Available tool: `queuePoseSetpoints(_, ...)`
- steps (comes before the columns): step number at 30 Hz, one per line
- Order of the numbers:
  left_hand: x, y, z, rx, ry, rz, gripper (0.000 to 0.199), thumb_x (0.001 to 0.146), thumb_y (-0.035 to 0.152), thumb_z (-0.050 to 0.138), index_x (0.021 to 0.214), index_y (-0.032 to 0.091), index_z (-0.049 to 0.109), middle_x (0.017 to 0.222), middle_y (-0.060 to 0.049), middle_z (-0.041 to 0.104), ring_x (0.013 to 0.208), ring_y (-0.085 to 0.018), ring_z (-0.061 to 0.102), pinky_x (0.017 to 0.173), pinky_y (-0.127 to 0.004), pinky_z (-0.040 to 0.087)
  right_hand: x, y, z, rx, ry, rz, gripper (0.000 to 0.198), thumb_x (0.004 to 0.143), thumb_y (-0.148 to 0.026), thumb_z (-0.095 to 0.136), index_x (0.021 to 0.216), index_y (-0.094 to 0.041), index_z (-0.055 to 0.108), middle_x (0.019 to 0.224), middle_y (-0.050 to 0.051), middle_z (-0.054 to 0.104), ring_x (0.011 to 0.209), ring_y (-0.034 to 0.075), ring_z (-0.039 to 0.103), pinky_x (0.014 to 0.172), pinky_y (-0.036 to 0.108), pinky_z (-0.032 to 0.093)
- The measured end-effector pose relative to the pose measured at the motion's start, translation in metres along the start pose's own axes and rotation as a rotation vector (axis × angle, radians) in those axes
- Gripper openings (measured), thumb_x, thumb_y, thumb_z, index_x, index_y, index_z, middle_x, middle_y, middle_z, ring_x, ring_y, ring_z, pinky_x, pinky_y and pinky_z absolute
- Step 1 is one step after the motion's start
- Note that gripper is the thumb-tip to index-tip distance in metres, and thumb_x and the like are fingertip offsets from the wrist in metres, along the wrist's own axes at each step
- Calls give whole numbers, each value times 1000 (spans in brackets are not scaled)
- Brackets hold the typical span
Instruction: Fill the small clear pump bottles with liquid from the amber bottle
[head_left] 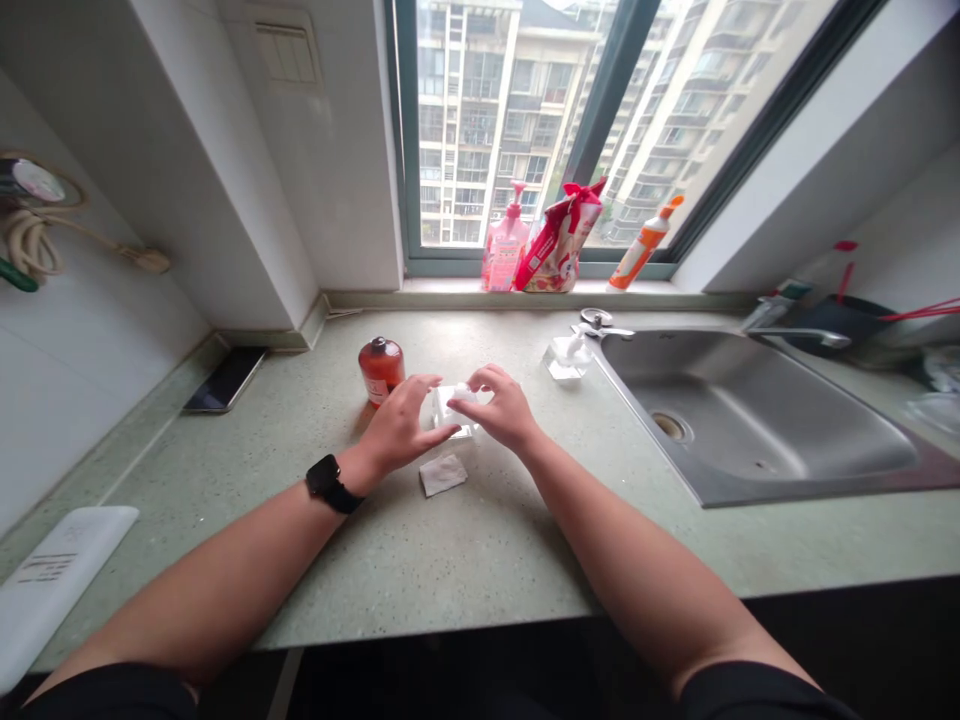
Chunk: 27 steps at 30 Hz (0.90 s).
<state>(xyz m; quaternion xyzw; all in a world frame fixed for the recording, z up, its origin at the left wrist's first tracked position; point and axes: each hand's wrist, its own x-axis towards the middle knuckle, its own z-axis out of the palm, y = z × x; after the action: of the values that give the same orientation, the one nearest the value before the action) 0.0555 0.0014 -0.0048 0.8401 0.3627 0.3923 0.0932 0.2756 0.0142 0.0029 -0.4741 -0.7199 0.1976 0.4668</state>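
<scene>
A clear square container [444,412] with a white top [462,393] stands on the counter between my hands. My right hand [504,408] has its thumb and fingertips closed around the white top from the right. My left hand [401,425] reaches in from the left with thumb and fingers spread, close beside the container; whether it touches is unclear. An amber bottle [380,371] with a dark cap stands just behind my left hand. In front of the container lies a folded pale cloth or tissue [442,475].
A clear pump dispenser [566,358] stands beside the steel sink [765,420] at right. Left are a phone [226,380] and a white flat object [71,565]. A pink pump bottle [505,245], red bag [561,243] and orange bottle [643,247] line the sill.
</scene>
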Motion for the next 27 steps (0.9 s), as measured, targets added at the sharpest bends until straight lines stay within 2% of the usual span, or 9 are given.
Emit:
queuePoseSetpoints(8, -3, -9, -2, -132, -31, -90, 64, 89, 43, 87, 140, 22, 54, 131, -12, 73, 119, -28, 75, 106, -45, 61, -5, 10, 14, 81, 40, -52, 30, 81, -53, 88, 90, -26, 77, 106, 7, 70, 105, 27, 68, 94, 46, 57)
queuePoseSetpoints(16, 0, -4, -7, -193, -82, -130, 63, 89, 43, 87, 138, 22, 55, 133, -12, 73, 118, -28, 77, 105, -46, 62, -7, 10, 2, 77, -41, -116, 26, 90, -53, 83, 98, -29, 85, 107, 7, 77, 105, 28, 71, 102, 51, 55)
queuePoseSetpoints(22, -2, -4, -4, -189, -64, -118, 66, 86, 39, 90, 140, 23, 54, 134, -11, 73, 118, -28, 77, 106, -45, 63, -8, 14, -1, 199, -103, -25, 36, 87, -58, 83, 107, -28, 82, 111, 8, 75, 110, 27, 70, 104, 51, 56)
queuePoseSetpoints(27, -4, -3, -3, -184, -57, -122, 71, 86, 41, 90, 143, 24, 52, 135, -12, 72, 120, -28, 76, 107, -47, 62, -8, 20, -1, 361, -95, 69, 40, 80, -66, 87, 93, -28, 79, 110, 7, 72, 114, 27, 68, 107, 52, 57)
